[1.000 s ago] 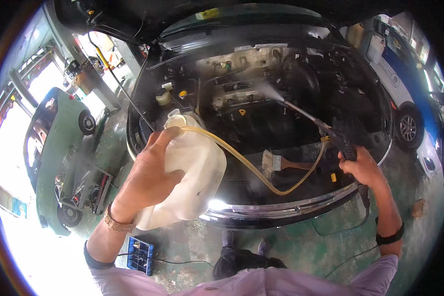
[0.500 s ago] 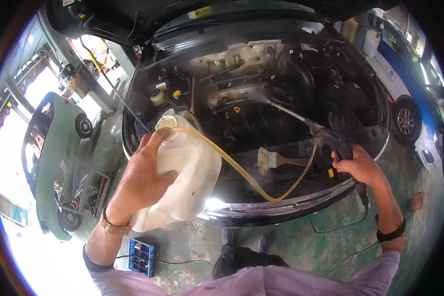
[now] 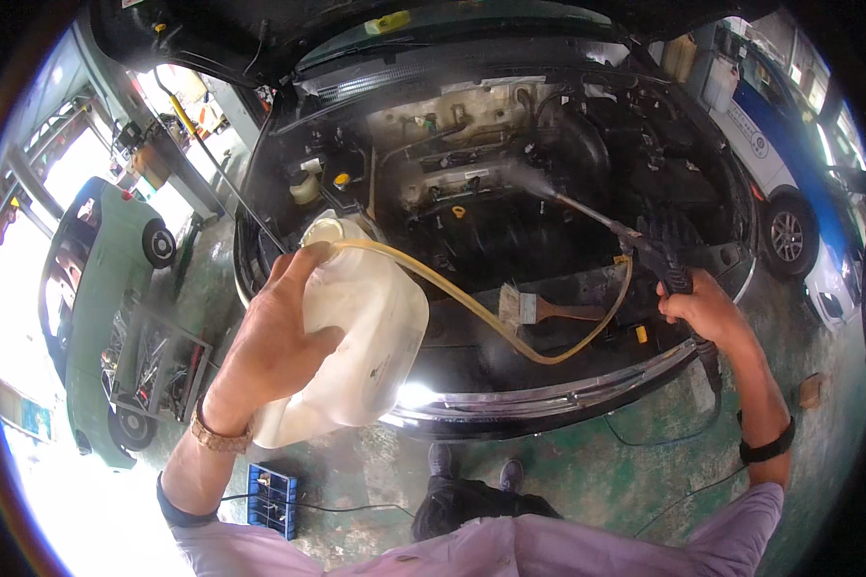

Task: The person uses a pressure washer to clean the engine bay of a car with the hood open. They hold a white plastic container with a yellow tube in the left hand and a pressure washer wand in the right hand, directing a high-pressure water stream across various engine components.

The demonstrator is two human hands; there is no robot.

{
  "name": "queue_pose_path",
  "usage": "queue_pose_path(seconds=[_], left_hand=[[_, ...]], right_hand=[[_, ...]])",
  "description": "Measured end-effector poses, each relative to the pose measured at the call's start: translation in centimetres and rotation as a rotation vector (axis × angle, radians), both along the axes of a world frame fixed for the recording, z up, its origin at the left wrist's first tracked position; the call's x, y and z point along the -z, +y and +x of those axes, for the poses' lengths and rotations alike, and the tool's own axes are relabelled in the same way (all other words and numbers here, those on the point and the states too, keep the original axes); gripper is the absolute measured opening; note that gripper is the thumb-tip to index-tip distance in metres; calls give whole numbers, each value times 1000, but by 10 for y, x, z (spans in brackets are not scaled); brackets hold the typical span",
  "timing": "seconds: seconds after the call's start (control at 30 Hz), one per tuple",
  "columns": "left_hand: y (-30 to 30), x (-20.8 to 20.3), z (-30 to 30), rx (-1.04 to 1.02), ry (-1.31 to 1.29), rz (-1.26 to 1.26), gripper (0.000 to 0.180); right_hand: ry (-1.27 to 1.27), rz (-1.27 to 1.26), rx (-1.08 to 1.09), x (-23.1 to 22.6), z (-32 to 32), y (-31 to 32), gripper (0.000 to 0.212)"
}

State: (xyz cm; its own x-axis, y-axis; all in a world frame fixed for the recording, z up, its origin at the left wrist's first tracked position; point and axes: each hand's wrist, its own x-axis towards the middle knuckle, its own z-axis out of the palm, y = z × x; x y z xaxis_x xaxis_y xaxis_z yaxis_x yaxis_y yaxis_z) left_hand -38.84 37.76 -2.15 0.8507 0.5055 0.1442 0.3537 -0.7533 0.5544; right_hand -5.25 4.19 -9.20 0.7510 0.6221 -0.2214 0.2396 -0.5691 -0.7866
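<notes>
Jug [image 3: 368, 337] left of the brush [image 3: 563, 312] fills the left hand [image 3: 281, 332], gripped seemingly to pin the hose [image 3: 548, 360]; right of the brush, the right hand [image 3: 708, 313] clasps a spray gun [image 3: 656, 253].

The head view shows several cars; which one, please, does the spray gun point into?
The middle car, its engine bay open below the spray gun; the green car stands left, the blue-white car right.
</notes>
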Motion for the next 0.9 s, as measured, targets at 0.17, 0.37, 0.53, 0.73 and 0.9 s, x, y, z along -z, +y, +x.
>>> queue_pose_path(seconds=[0.17,0.37,0.53,0.73,0.9], left_hand=[[-1,-1,2,-30,18,-34,71],[-4,-3,3,-57,43,-35,72],[-3,-2,1,-44,29,-27,72],[-1,1,1,-35,10,-53,72],[-2,-1,2,-60,33,-68,72]], right_hand=[[-47,-74,18,2,-6,-8,18],[-61,31,-74,2,-17,-7,19],[-104,-128,46,-10,-22,-28,18],[-9,121,188,-6,-28,-66,17],[-2,37,193,-7,-23,-86,20]])
